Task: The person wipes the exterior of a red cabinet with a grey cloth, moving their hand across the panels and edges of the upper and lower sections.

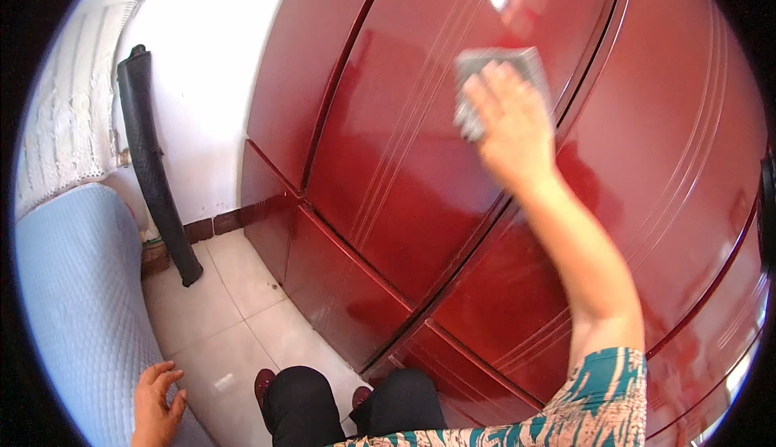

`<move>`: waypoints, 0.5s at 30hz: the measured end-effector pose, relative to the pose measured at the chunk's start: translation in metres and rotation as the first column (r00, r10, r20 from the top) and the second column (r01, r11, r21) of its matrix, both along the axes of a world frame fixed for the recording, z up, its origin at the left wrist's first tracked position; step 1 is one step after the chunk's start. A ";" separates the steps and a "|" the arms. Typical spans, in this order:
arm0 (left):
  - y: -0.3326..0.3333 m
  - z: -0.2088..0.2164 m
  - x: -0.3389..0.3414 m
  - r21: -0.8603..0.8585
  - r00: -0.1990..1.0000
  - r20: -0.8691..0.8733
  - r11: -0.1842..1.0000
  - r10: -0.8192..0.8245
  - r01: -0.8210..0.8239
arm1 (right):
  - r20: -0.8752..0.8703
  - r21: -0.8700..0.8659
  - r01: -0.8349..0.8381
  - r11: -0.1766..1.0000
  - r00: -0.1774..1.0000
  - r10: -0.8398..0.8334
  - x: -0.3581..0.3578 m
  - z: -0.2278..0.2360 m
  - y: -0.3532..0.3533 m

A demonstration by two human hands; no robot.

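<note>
Up on the glossy dark-red wardrobe door (396,83), my right hand (516,136) presses a grey cloth (472,65) against the surface. Its fingers lie over the cloth, which sticks out around them; hand and cloth are slightly blurred. My right arm stretches upward and away from a patterned sleeve. Low on the left, my left hand (158,405) is held with its fingers loosely apart and nothing in it. It is beside the edge of a light-blue quilted cover (77,285); I cannot tell whether it touches the cover.
A long black wrapped object (153,164) leans against the white wall (206,59). White lacy fabric (69,107) hangs at the far left. Pale floor tiles (214,318) run between the quilted cover and the wardrobe's lower panels (347,273). My dark-trousered knees (303,402) show at the bottom.
</note>
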State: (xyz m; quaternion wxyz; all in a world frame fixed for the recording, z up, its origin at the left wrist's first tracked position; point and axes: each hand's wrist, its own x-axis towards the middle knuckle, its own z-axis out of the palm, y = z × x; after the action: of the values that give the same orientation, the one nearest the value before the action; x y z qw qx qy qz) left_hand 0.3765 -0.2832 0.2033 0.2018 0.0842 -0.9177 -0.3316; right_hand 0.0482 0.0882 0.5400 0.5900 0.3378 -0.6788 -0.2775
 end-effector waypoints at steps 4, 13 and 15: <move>-0.001 -0.007 -0.004 0.007 0.999 0.024 0.999 -0.043 0.043 | -0.292 -0.193 0.074 0.978 0.948 -0.129 0.004 0.077 0.009; 0.003 -0.003 -0.002 0.003 0.997 0.068 1.000 -0.031 0.031 | 0.449 0.218 0.134 0.967 0.866 -0.221 0.007 -0.144 0.012; 0.000 -0.001 0.002 0.000 0.998 0.036 0.999 -0.046 0.046 | 0.442 0.359 0.080 0.930 0.863 -0.245 0.004 -0.203 0.019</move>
State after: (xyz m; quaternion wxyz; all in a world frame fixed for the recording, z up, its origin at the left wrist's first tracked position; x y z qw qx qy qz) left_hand 0.3784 -0.2832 0.2026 0.1777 0.0687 -0.9231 -0.3341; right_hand 0.0521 0.1072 0.3368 0.3129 0.4302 -0.7739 -0.3436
